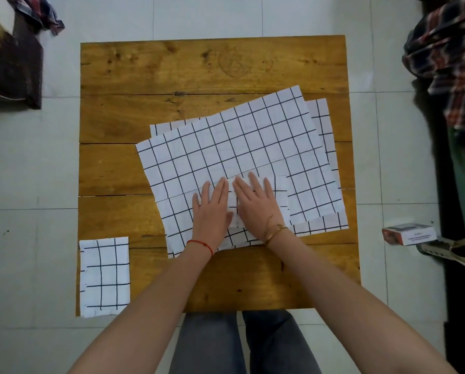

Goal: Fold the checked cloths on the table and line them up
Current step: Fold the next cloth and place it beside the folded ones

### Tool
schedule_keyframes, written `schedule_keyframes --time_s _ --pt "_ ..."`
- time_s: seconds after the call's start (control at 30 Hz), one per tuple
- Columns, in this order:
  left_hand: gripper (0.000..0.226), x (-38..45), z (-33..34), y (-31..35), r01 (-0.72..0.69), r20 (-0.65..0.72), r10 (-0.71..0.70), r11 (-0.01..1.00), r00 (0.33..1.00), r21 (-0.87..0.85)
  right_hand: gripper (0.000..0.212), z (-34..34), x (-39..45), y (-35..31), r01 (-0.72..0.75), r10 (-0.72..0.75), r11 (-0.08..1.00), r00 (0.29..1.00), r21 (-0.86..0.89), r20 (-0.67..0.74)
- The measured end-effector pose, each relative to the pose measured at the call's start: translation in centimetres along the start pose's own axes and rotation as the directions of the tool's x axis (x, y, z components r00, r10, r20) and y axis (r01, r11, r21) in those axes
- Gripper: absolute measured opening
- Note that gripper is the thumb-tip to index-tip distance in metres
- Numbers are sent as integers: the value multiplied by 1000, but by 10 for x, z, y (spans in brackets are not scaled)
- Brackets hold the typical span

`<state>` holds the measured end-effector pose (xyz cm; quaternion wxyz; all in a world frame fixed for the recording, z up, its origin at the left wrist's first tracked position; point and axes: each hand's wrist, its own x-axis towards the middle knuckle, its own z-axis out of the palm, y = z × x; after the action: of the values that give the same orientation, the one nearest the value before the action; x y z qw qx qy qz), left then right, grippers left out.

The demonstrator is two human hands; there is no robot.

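A pile of white cloths with black checks (236,147) lies spread over the middle and right of the wooden table (150,66), the top one turned askew. On its near part sits a small folded piece (280,195), partly under my hands. My left hand (212,211) and my right hand (255,203) lie flat side by side, fingers straight, pressing down on it. One folded checked cloth (105,276) rests at the table's near left corner, apart from the pile.
The table stands on a pale tiled floor. A small box (408,233) lies on the floor to the right, below hanging plaid clothing (450,49). A dark bag (9,63) sits at the far left. My legs are under the table's near edge.
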<state>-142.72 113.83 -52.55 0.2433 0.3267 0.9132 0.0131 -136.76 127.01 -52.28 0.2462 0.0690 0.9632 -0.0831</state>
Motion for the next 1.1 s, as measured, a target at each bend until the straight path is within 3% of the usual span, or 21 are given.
schedule_keyframes --time_s 0.2,0.37,0.47,0.6,0.7,0.83,1.1 --pt "82 -3 5 -4 -11 36 5 990 999 140 60 14 -28 45 -126 126 992 992 -24 -1" --pt "80 -5 1 -3 -13 65 4 990 998 138 59 14 -48 72 -272 274 959 961 81 -21" --pt "70 -16 -4 -1 -73 -18 76 991 997 112 59 10 -52 66 -218 224 973 971 79 -80" --pt "46 -51 7 -1 -141 -202 142 990 969 20 53 10 -60 34 -3 8 999 993 38 -117" --pt "44 -70 17 3 -100 -123 99 995 987 -5 52 21 -65 7 118 -114 991 991 55 -67" --pt "49 -79 24 8 -16 -14 16 1000 1000 -1 55 36 -73 3 82 -83 996 996 27 36" --pt "56 -79 23 7 14 22 -13 999 1000 -33 52 44 -117 59 -12 12 997 1000 -77 -5"
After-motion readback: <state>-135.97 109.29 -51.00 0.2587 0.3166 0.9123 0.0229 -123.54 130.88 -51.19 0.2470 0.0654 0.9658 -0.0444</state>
